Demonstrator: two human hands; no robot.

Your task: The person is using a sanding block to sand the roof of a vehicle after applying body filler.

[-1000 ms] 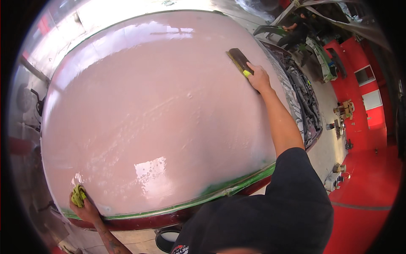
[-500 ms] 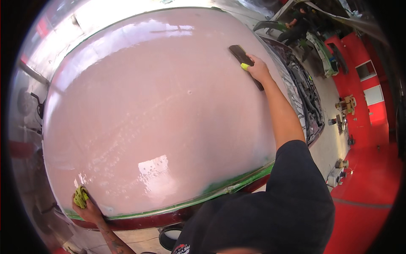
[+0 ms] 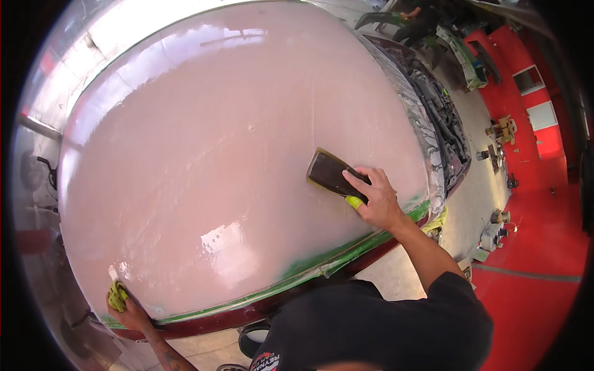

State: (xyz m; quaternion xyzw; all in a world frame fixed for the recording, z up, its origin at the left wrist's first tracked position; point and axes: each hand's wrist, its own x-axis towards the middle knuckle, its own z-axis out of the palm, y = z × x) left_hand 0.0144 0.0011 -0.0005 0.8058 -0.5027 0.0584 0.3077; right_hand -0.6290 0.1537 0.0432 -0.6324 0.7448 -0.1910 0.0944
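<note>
A wide, wet car roof (image 3: 204,161) coated in pale pink primer spreads before me, with green tape (image 3: 247,302) along its near edge. My right hand (image 3: 382,203) grips a long dark sanding block (image 3: 334,173), which rests on the roof's near right part. Something bright yellow-green (image 3: 354,201) shows at that hand's thumb. At the near left corner, my left hand (image 3: 132,316) clutches a crumpled yellow-green cloth (image 3: 117,297) against the surface. Water beads and a bright reflection lie between the two hands. The block's underside is hidden.
Crinkled masking sheet (image 3: 413,99) borders the roof on the right, beside the exposed engine bay (image 3: 442,117). Below the near edge stands a dark-rimmed bucket (image 3: 250,341). Another person (image 3: 421,25) is at the far right. Cans and tools sit along the red wall (image 3: 529,216).
My right hand has drawn the sanding block from the far right toward me, turning it more crosswise. The left hand stays at its corner with the cloth. The view has shifted slightly.
</note>
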